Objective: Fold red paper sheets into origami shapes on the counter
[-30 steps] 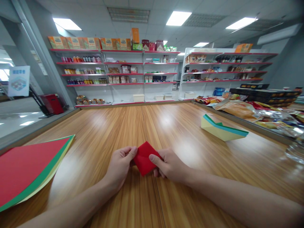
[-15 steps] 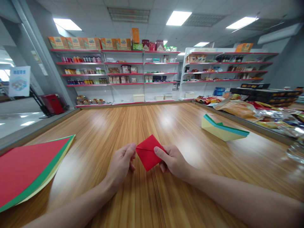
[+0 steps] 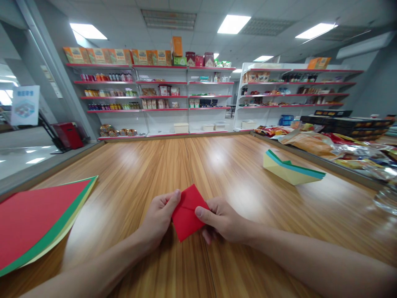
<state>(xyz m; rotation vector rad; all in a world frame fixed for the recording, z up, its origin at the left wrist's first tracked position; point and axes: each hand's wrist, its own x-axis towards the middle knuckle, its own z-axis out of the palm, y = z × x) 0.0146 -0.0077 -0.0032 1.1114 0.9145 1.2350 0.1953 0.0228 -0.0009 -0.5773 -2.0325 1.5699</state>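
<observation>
Grips folded red paper (image 3: 187, 219): pinched at left side by left hand (image 3: 158, 217), clasped at right side by right hand (image 3: 226, 221), with thumb across face. Held over near middle of counter (image 3: 155, 165). Shows open wood beyond, reaching to far edge. Flanked, well apart, by paper stack (image 3: 37, 219) at near left, paper boat (image 3: 285, 171) farther off at right, inside right edge.

The red paper (image 3: 185, 217) is folded into a small, roughly square shape; a thin line, a crease or flap edge, runs across its face; one corner points away from the viewer, the opposite one nearer; it is held between the left hand (image 3: 159, 215) and right hand (image 3: 228, 221), whose thumb covers part of it.
</observation>
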